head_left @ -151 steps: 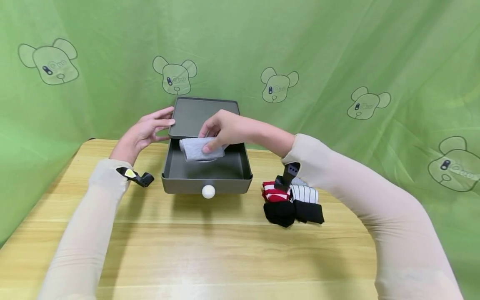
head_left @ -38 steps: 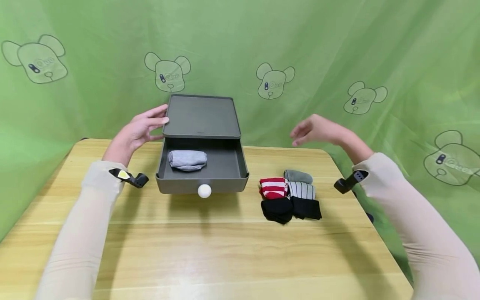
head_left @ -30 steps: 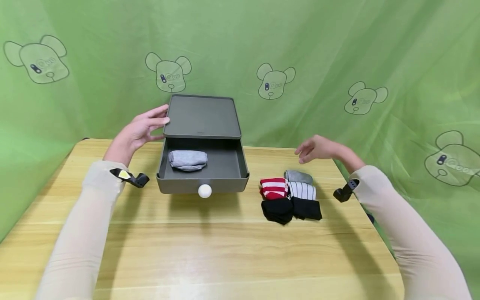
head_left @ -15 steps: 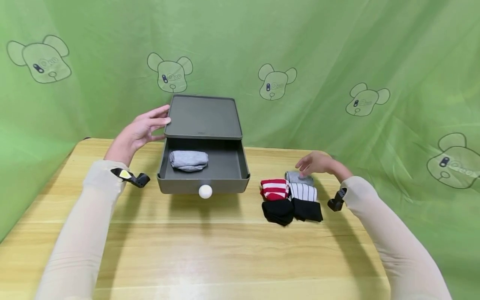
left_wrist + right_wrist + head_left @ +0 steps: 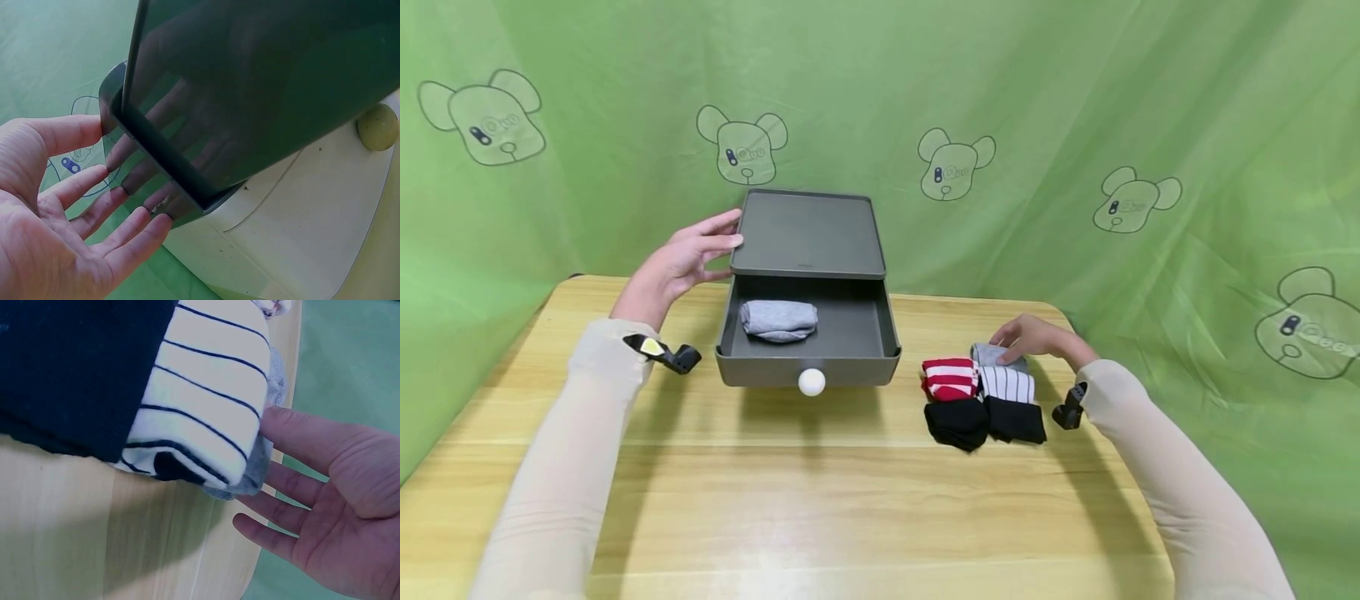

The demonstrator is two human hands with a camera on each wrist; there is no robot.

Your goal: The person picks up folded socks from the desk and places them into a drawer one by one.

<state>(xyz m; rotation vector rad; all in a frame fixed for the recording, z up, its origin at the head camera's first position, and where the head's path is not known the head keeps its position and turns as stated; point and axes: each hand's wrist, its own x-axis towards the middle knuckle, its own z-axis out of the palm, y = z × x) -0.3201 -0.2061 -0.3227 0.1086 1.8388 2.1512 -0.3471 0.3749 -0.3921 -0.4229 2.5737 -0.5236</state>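
Observation:
In the head view, a dark grey box stands with its drawer pulled out. One folded light grey pair of socks lies at the drawer's left side. My left hand has its fingers spread, the tips against the box's left wall, as the left wrist view also shows. To the right, my right hand pinches a folded grey pair of socks between thumb and fingers. Right in front of it is a white pair of socks with dark stripes, which partly hides the grey pair in the right wrist view.
Beside the grey pair lie red-and-white striped socks, with two black folded pairs, one a black bundle, in front. A white round knob sticks out from the drawer front. Behind the wooden table hangs a green curtain.
Earlier my right hand set the light grey socks in the drawer, then moved right, away from the box. It has since come down onto the other grey pair. My left hand stays at the box.

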